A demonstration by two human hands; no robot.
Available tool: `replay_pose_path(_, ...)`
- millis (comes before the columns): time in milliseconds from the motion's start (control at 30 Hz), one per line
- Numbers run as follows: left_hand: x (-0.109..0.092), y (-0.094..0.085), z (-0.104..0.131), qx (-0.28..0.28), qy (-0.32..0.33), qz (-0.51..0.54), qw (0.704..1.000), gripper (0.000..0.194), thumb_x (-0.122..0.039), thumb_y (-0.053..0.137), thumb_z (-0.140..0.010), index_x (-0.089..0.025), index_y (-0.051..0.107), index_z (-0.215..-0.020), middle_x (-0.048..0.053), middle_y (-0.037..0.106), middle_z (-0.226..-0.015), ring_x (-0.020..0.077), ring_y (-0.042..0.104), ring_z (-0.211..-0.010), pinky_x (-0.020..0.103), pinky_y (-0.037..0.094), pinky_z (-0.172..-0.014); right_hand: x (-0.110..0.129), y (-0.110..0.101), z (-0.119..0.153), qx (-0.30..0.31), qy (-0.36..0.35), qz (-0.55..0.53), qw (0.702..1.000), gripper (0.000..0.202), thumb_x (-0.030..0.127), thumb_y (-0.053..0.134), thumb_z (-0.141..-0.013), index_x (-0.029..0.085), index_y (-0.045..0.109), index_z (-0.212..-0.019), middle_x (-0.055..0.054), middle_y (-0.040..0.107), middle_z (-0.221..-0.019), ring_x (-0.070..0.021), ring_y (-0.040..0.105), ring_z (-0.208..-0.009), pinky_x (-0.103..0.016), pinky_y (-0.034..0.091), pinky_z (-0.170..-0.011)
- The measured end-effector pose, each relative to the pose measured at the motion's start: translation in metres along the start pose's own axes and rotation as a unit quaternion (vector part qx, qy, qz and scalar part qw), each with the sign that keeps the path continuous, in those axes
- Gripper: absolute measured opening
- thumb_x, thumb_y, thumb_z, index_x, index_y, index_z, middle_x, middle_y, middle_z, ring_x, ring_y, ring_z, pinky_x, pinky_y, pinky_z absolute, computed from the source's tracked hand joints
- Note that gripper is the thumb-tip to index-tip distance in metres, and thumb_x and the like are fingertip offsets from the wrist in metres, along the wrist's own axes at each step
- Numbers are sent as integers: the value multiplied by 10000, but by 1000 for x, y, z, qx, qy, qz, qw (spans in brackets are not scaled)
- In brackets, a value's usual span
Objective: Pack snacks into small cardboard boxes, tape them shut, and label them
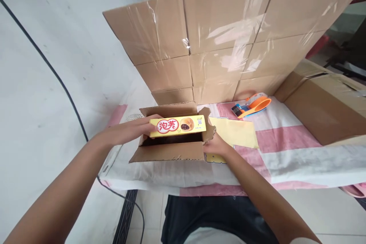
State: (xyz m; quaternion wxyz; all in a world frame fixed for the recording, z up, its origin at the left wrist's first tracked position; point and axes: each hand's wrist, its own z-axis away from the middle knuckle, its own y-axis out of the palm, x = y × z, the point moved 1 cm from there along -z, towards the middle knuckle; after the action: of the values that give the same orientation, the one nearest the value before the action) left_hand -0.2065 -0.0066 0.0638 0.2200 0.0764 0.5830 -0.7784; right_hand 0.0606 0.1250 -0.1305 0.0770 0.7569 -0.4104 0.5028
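Note:
A yellow box of cream puffs (188, 125) with red and white lettering lies level across the open top of a small cardboard box (168, 152), whose flaps are spread. My left hand (144, 126) is closed on the yellow box's left end, thumb along its printed side. At the right end of the cardboard box, my right hand (215, 144) grips its side below a torn flap. That flap hides most of the right fingers. Under the yellow box the carton's inside looks dark, and I cannot make out what is in it.
Yellow paper sheets (237, 131) lie right of the carton on a pink-and-white cloth (288, 139). Behind them sits an orange tape dispenser (253, 106). A tall taped cardboard panel (220, 45) stands at the back, and a larger carton (326, 106) at right. A black cable (54, 72) crosses the left wall.

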Motion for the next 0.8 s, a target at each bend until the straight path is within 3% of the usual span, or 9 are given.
replay_pose_path(133, 3, 9, -19, 81, -44, 29, 995, 581, -631, 437, -937, -352, 570, -1429, -4, 750, -1272, 288, 722, -1108, 417, 537, -982, 5, -2, 0, -13, -7, 11, 1000, 1112, 456, 932, -685, 315, 329, -1609, -121, 450, -1498, -385, 445, -1435, -551, 391, -1222)
replay_pose_path(300, 6, 31, -29, 33, 21, -129, 991, 505, -567, 538, -892, -313, 663, -1310, 42, 756, -1269, 302, 708, -1106, 392, 535, -911, 7, -3, 1, -12, -5, 38, 999, 1231, 468, 937, -675, 280, 209, -1651, -152, 421, -1521, -392, 418, -1456, -563, 370, -1224)
replay_pose_path(400, 14, 40, -15, -110, 89, -134, 981, 403, -520, 527, -937, -312, 724, -1220, 41, 738, -1294, 308, 670, -1181, 443, 496, -1027, 4, -3, 3, -14, -7, 44, 999, 1283, 463, 917, -709, 274, 91, -1672, -175, 370, -1563, -394, 401, -1475, -578, 361, -1225)
replay_pose_path(467, 28, 50, -1, -260, 98, -74, 958, 369, -522, 563, -953, -292, 732, -1186, 48, 704, -1335, 314, 617, -1259, 478, 449, -1115, 5, -3, 5, -13, -21, 59, 998, 1314, 442, 900, -737, 280, -1, -1681, -187, 300, -1606, -395, 356, -1512, -568, 355, -1235)
replay_pose_path(533, 49, 69, 12, -419, 79, 52, 903, 399, -544, 560, -975, -267, 698, -1226, 67, 686, -1321, 312, 601, -1266, 484, 460, -1114, 8, -4, 5, -14, -47, 76, 996, 1286, 399, 872, -774, 303, -32, -1683, -181, 244, -1627, -386, 310, -1544, -552, 350, -1244)
replay_pose_path(600, 69, 98, 19, -496, 97, 217, 835, 518, -646, 435, -1004, -259, 651, -1272, 79, 693, -1259, 297, 635, -1208, 469, 524, -1041, 12, -5, 5, -16, -77, 85, 993, 1171, 351, 831, -813, 336, 47, -1682, -163, 231, -1617, -374, 280, -1562, -549, 344, -1249)
replay_pose_path(667, 83, 129, 19, -467, 156, 303, 816, 792, -841, 242, -935, -244, 681, -1214, 112, 717, -1198, 324, 658, -1198, 509, 543, -1027, 16, -7, 4, -17, -91, 81, 992, 992, 323, 799, -836, 362, 225, -1644, -140, 248, -1601, -360, 276, -1566, -553, 326, -1258)
replay_pose_path(733, 88, 151, 16, -422, 205, 283, 837, 972, -978, 185, -805, -228, 738, -1082, 148, 740, -1164, 380, 619, -1286, 577, 487, -1106, 19, -10, 3, -22, -92, 74, 993, 787, 338, 788, -847, 362, 414, -1539, -124, 269, -1597, -356, 291, -1559, -561, 309, -1264)
replay_pose_path(800, 86, 160, 12, -402, 216, 234, 858, 833, -954, 382, -798, -228, 754, -969, 145, 755, -1127, 392, 580, -1344, 594, 428, -1167, 21, -12, 2, -31, -90, 67, 993, 625, 422, 785, -856, 339, 521, -1415, -120, 289, -1600, -364, 315, -1545, -571, 308, -1259)
